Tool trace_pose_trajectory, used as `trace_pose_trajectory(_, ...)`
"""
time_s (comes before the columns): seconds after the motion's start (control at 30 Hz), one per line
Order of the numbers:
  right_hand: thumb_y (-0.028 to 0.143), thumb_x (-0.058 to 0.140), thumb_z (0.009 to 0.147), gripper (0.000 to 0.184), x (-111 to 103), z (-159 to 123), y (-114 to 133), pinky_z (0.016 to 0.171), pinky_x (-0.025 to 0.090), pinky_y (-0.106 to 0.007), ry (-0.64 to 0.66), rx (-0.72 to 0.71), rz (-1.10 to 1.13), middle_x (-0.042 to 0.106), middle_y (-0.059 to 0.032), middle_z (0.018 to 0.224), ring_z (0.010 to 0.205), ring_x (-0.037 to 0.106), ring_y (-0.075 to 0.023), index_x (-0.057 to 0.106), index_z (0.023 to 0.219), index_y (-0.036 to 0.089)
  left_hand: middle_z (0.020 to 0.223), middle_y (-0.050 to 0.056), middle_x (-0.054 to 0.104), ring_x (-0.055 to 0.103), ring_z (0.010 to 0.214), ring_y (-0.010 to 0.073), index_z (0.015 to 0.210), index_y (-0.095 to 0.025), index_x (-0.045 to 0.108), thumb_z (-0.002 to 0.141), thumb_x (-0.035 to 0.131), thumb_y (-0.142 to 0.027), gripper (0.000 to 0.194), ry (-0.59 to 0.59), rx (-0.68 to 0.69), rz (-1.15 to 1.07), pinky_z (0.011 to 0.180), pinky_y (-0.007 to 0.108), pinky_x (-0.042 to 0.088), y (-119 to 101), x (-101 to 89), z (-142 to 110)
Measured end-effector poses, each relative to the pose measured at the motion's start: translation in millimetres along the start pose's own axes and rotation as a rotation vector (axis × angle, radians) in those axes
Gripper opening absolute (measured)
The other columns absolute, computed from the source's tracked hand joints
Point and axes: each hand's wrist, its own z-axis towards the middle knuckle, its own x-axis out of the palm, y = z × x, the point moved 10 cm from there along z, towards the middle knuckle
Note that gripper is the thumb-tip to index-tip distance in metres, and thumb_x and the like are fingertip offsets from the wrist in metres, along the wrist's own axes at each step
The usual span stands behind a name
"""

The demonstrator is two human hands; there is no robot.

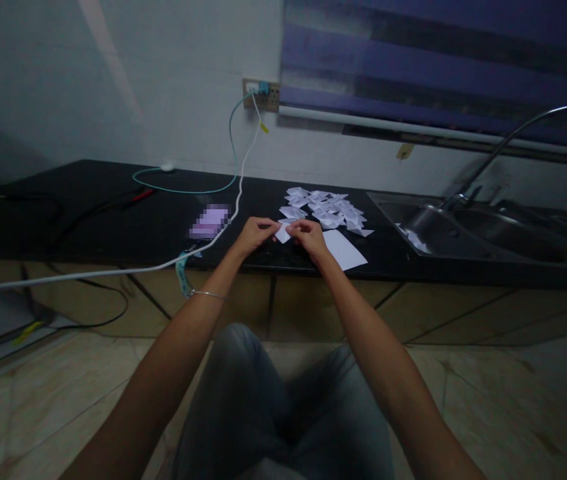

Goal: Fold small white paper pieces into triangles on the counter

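Note:
Both of my hands meet over the front edge of a black countertop [88, 227]. My left hand [256, 233] and my right hand [308, 236] pinch a small folded white paper piece [283, 232] between their fingertips. Just behind them lies a heap of several small folded white paper pieces [327, 209]. A flat white paper sheet [346, 249] rests on the counter to the right of my right hand. A thin bracelet [206, 294] circles my left wrist.
A phone [209, 221] lies left of my hands, with a white cable [113, 272] and a teal cable [188, 190] running to a wall socket [261, 94]. A steel sink [463, 230] with a tap sits at the right. Window blinds [438, 67] hang above.

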Motion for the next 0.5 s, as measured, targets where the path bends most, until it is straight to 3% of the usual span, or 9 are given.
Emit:
trace_pose_trajectory(0.13,0.046,0.072,0.068,0.030,-6,1,-4,0.045,0.035,-0.023,-0.060,0.041,0.016,0.056,0.0033,0.058,0.046,0.045,-0.0097,0.065,0.075,0.018,0.064,0.003,0.067,0.061,0.062,0.0153,0.083,-0.012,0.074,0.079,0.067,-0.043,0.032,-0.128,-0.031,0.020,0.061,0.024,0.047,1,-13.8,0)
trace_pose_trajectory(0.27,0.050,0.071,0.069,0.035,-4,5,-12,0.047,0.044,-0.023,-0.045,0.038,0.034,0.054,0.0035,0.061,0.051,0.048,-0.0103,0.063,0.078,0.018,0.074,0.003,0.067,0.056,0.055,0.0107,0.085,-0.013,0.068,0.083,0.064,-0.041,0.028,-0.207,-0.068,-0.057,0.052,0.022,0.046,8,-21.0,2)
trace_pose_trajectory(0.5,0.057,0.072,0.069,0.041,10,4,-7,0.060,0.058,-0.028,0.083,0.004,0.133,0.060,-0.0010,0.084,0.079,0.059,-0.0161,0.061,0.085,0.021,0.091,0.003,0.062,0.062,0.081,0.0126,0.091,-0.018,0.056,0.085,0.061,-0.052,0.035,-0.283,-0.068,-0.217,0.066,0.021,0.054,14,-28.0,3)
